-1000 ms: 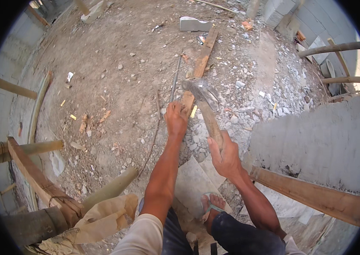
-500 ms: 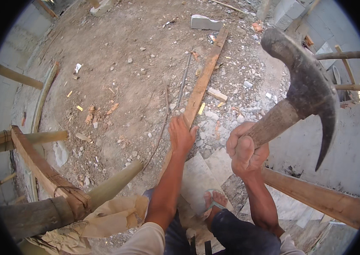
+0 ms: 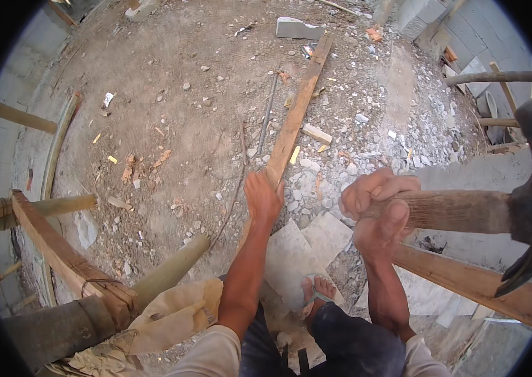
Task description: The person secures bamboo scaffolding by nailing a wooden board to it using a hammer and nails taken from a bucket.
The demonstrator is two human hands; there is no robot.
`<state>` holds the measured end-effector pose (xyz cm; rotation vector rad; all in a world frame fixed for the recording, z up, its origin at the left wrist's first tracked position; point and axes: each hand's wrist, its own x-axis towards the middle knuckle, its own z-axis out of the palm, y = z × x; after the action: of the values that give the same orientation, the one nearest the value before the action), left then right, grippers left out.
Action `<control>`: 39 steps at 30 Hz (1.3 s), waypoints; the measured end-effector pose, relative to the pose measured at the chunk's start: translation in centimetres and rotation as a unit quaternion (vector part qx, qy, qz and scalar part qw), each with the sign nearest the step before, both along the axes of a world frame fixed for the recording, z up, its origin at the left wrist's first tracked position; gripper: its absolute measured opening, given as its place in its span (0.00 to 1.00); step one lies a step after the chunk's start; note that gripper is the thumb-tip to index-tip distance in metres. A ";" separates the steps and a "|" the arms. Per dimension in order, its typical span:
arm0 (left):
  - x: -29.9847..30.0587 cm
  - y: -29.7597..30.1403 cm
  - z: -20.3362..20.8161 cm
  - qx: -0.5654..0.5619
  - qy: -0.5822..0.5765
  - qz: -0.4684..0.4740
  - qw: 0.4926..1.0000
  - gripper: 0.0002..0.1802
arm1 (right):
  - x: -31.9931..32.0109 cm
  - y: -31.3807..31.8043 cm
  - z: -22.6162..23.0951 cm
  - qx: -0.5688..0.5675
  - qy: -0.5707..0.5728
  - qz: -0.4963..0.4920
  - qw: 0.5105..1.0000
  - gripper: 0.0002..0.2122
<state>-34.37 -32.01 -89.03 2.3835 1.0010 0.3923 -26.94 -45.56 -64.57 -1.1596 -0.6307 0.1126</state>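
My right hand (image 3: 379,207) grips the wooden handle of a claw hammer (image 3: 530,201), raised at the right of the view with its dark head pointing sideways, claw downward. My left hand (image 3: 263,198) rests flat on the near end of a long wooden plank (image 3: 294,122) that lies on the dirt ground and runs away from me. Whether something small sits under the left fingers is hidden.
A thin steel rod (image 3: 267,116) lies beside the plank. Stone rubble and wood chips cover the ground. Bamboo poles (image 3: 165,273) tied to a timber brace (image 3: 52,242) stand at lower left. A grey block wall (image 3: 486,179) and a board (image 3: 467,279) are at right. My sandalled foot (image 3: 319,292) is below.
The hammer rose from the plank up and to the right, then swung further right with its handle now level. My left hand stayed on the plank.
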 end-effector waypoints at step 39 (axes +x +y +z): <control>-1.2 0.0 0.0 0.025 0.032 -0.018 0.999 0.32 | 0.9 -0.2 -0.8 -0.419 0.255 0.049 0.870 0.11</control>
<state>-35.54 -32.01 -89.02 2.4695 0.9850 0.3344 -26.00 -45.71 -65.37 -1.8392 -0.1388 0.8204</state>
